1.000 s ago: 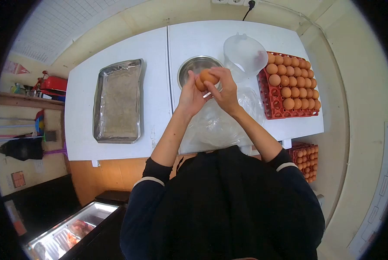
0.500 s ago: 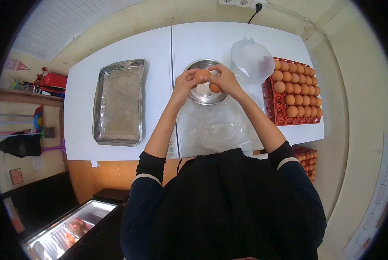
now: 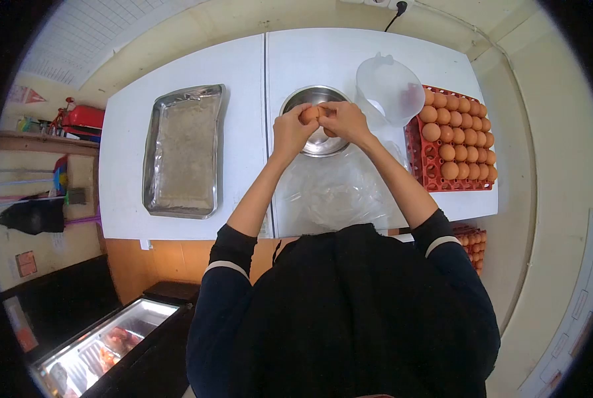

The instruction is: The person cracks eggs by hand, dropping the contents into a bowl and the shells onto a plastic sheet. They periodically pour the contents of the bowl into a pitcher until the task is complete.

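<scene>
Head view, looking down on the hands over the worktop (image 3: 240, 142). The egg (image 3: 309, 115) sits above the bowl (image 3: 319, 147), which stands just right of the worktop's seam and somewhat closer to its far edge than its near one. The left hand (image 3: 291, 132) is narrowed on the egg from the left, gripping it by the fingers. The right hand (image 3: 349, 124) brings its fingertips to the egg's opposite side; a second egg (image 3: 329, 132) shows beneath its curled fingers and appears to be held there. For sound handling, pressure should be light and evenly shared between the two hands, with the thumbs opposed and the egg kept inside the bowl's rim; the second egg is best kept from knocking against the first. Orientation: the egg's long axis seems to run roughly parallel to the far edge, from hand to hand; fingers cover both ends, so which is the blunt one cannot be told. Surroundings: the pan (image 3: 180, 156) lies lengthwise between far and near edges, toward the left edge; the jug (image 3: 389, 86) stands beyond the bowl's right side; the egg tray (image 3: 432, 174) lies along the right edge; the bag (image 3: 339, 196) spreads toward the near edge.
</scene>
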The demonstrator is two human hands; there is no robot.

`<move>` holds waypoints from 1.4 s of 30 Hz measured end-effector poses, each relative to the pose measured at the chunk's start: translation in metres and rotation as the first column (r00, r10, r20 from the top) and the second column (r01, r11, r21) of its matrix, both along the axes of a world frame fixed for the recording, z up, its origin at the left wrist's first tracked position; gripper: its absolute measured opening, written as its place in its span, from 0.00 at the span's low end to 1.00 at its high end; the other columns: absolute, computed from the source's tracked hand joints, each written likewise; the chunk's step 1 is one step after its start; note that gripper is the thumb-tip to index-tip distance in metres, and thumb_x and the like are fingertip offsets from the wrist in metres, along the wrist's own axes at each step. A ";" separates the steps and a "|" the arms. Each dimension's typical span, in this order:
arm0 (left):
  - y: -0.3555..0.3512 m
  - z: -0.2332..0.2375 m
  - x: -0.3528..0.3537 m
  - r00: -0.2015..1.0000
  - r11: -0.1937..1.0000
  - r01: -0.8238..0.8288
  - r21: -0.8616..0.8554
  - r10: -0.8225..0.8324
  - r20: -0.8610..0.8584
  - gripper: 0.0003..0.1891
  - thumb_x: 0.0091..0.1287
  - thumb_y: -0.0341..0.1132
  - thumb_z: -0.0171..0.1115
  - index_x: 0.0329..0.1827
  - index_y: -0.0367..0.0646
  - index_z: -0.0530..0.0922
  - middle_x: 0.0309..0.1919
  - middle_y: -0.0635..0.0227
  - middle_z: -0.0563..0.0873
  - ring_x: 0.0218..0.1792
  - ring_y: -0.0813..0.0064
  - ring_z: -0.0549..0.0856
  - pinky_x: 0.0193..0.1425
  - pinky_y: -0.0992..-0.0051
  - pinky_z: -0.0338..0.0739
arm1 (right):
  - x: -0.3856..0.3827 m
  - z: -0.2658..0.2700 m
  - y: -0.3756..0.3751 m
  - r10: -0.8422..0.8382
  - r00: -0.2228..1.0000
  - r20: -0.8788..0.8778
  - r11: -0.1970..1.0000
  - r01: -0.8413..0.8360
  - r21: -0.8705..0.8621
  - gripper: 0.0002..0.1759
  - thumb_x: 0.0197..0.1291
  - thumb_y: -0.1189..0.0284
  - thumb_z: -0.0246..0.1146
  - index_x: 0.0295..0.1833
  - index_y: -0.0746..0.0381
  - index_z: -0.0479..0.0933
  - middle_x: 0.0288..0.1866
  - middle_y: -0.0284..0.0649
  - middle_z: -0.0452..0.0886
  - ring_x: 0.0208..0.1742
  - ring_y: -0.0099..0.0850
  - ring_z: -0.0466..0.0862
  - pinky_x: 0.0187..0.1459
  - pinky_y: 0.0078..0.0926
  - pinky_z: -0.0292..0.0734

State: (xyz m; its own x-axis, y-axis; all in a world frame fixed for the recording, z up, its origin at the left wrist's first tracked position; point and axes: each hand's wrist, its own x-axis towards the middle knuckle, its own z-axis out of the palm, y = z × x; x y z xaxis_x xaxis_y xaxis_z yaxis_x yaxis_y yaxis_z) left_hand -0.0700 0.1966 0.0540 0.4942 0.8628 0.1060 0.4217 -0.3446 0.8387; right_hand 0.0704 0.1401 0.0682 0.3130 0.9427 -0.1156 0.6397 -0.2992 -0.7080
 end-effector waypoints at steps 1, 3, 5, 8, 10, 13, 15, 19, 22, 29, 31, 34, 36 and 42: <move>-0.001 -0.001 0.000 1.000 1.000 -0.012 0.020 0.012 -0.006 0.21 0.46 0.37 0.65 0.45 0.39 0.79 0.35 0.55 0.83 0.36 0.64 0.84 0.41 0.72 0.77 | 0.000 -0.001 0.000 0.000 1.000 -0.001 1.000 0.000 0.001 0.24 0.39 0.57 0.58 0.46 0.52 0.79 0.29 0.42 0.82 0.33 0.39 0.81 0.36 0.33 0.76; -0.001 -0.004 0.000 1.000 0.999 0.003 0.038 -0.003 -0.008 0.20 0.46 0.36 0.64 0.45 0.39 0.78 0.34 0.55 0.83 0.35 0.64 0.84 0.41 0.72 0.77 | 0.001 -0.003 -0.001 -0.007 0.998 0.062 1.000 0.005 0.029 0.24 0.39 0.58 0.57 0.46 0.52 0.79 0.29 0.42 0.81 0.33 0.39 0.81 0.37 0.33 0.76; 0.001 -0.006 -0.001 1.000 0.998 0.021 0.056 -0.021 -0.008 0.20 0.47 0.34 0.64 0.45 0.38 0.78 0.33 0.55 0.84 0.34 0.63 0.84 0.40 0.72 0.77 | -0.001 -0.004 -0.004 -0.006 0.994 0.107 0.998 -0.001 0.068 0.24 0.40 0.58 0.57 0.46 0.52 0.79 0.29 0.42 0.81 0.33 0.39 0.81 0.36 0.34 0.75; 0.009 -0.009 -0.008 0.991 0.989 0.128 -0.078 -0.125 0.049 0.21 0.50 0.28 0.60 0.51 0.40 0.75 0.38 0.58 0.82 0.36 0.73 0.82 0.43 0.78 0.76 | 0.001 -0.008 -0.010 0.001 0.974 0.226 0.981 -0.044 0.189 0.22 0.43 0.60 0.58 0.47 0.52 0.78 0.29 0.40 0.81 0.32 0.38 0.81 0.33 0.34 0.75; 0.017 -0.013 -0.013 0.944 0.954 0.301 0.004 -0.298 0.142 0.21 0.52 0.24 0.58 0.52 0.41 0.74 0.42 0.60 0.80 0.42 0.70 0.80 0.46 0.76 0.74 | 0.001 -0.017 -0.013 0.003 0.955 0.297 0.960 -0.086 0.267 0.20 0.44 0.62 0.59 0.47 0.53 0.78 0.28 0.38 0.81 0.31 0.37 0.80 0.30 0.34 0.74; 0.019 -0.008 -0.015 0.940 0.893 0.326 0.311 -0.342 -0.004 0.20 0.52 0.23 0.58 0.50 0.42 0.74 0.45 0.61 0.78 0.45 0.67 0.79 0.48 0.75 0.74 | 0.000 -0.026 -0.018 -0.087 0.796 0.599 0.851 -0.252 0.460 0.19 0.45 0.65 0.61 0.47 0.52 0.75 0.26 0.33 0.77 0.28 0.32 0.76 0.26 0.32 0.72; 0.013 0.000 -0.014 0.945 0.885 0.318 0.341 -0.323 -0.043 0.19 0.52 0.24 0.58 0.49 0.42 0.74 0.44 0.62 0.78 0.45 0.66 0.79 0.48 0.74 0.74 | -0.002 -0.026 -0.022 -0.154 0.648 0.746 0.826 -0.330 0.457 0.20 0.44 0.66 0.63 0.47 0.51 0.74 0.24 0.29 0.74 0.27 0.29 0.73 0.24 0.29 0.70; -0.002 0.020 -0.014 0.966 0.847 0.260 0.464 -0.234 -0.114 0.17 0.51 0.27 0.60 0.46 0.42 0.75 0.41 0.62 0.80 0.43 0.66 0.80 0.46 0.75 0.74 | -0.004 -0.011 -0.032 -0.198 0.673 0.713 0.822 -0.282 0.495 0.21 0.43 0.66 0.63 0.48 0.51 0.74 0.25 0.30 0.74 0.28 0.29 0.74 0.24 0.29 0.71; -0.027 0.034 -0.019 0.961 0.909 0.269 0.317 -0.232 -0.150 0.15 0.51 0.30 0.62 0.44 0.41 0.77 0.37 0.62 0.82 0.40 0.64 0.81 0.44 0.74 0.75 | -0.009 0.010 -0.057 -0.127 0.868 0.480 0.887 -0.117 0.447 0.22 0.44 0.64 0.63 0.49 0.52 0.74 0.25 0.31 0.77 0.28 0.29 0.77 0.27 0.29 0.73; -0.100 0.008 -0.034 0.875 0.904 0.394 -0.167 -0.424 -0.233 0.18 0.52 0.34 0.64 0.47 0.42 0.75 0.39 0.61 0.82 0.40 0.65 0.82 0.44 0.72 0.75 | -0.006 0.007 -0.122 0.081 0.995 -0.063 0.960 -0.095 -0.265 0.24 0.51 0.55 0.60 0.49 0.59 0.73 0.23 0.38 0.80 0.26 0.32 0.81 0.33 0.32 0.75; -0.111 0.010 -0.028 0.870 0.927 0.376 0.009 -0.350 -0.348 0.24 0.51 0.37 0.66 0.52 0.44 0.72 0.43 0.59 0.80 0.44 0.66 0.80 0.48 0.70 0.73 | 0.000 -0.009 -0.130 0.046 0.998 -0.037 0.968 -0.054 -0.245 0.24 0.52 0.53 0.59 0.47 0.61 0.73 0.22 0.38 0.80 0.26 0.31 0.81 0.32 0.31 0.75; -0.127 0.010 -0.011 0.891 0.898 0.440 0.004 -0.436 -0.127 0.26 0.50 0.35 0.67 0.54 0.43 0.70 0.44 0.59 0.77 0.44 0.64 0.79 0.49 0.71 0.72 | -0.010 -0.029 -0.132 -0.091 0.789 -0.608 0.980 0.180 0.086 0.23 0.61 0.51 0.51 0.41 0.63 0.67 0.33 0.43 0.77 0.26 0.26 0.77 0.29 0.22 0.74; -0.130 0.004 -0.002 0.882 0.882 0.472 0.005 -0.472 -0.015 0.27 0.50 0.34 0.67 0.54 0.43 0.69 0.44 0.59 0.76 0.43 0.63 0.78 0.50 0.71 0.71 | -0.005 -0.022 -0.136 -0.131 0.730 -0.670 0.978 0.205 0.032 0.23 0.61 0.51 0.50 0.42 0.63 0.66 0.34 0.43 0.76 0.27 0.27 0.78 0.30 0.24 0.74; -0.118 -0.001 0.004 0.909 0.599 0.399 -0.694 -0.159 0.386 0.24 0.59 0.35 0.60 0.58 0.45 0.65 0.46 0.58 0.74 0.41 0.63 0.80 0.46 0.69 0.76 | 0.098 0.001 -0.147 -0.404 0.689 0.602 0.907 0.219 0.359 0.14 0.49 0.73 0.55 0.44 0.59 0.71 0.42 0.44 0.72 0.43 0.41 0.74 0.38 0.40 0.70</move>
State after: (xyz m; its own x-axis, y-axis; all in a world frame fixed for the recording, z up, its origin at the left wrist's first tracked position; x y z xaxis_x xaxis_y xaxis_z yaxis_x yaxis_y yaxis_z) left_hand -0.0660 0.0787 0.0527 0.7809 0.5218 -0.3434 0.1440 0.3846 0.9118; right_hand 0.1681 -0.0069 0.0695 0.5022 0.7422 0.4438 0.8643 -0.4486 -0.2276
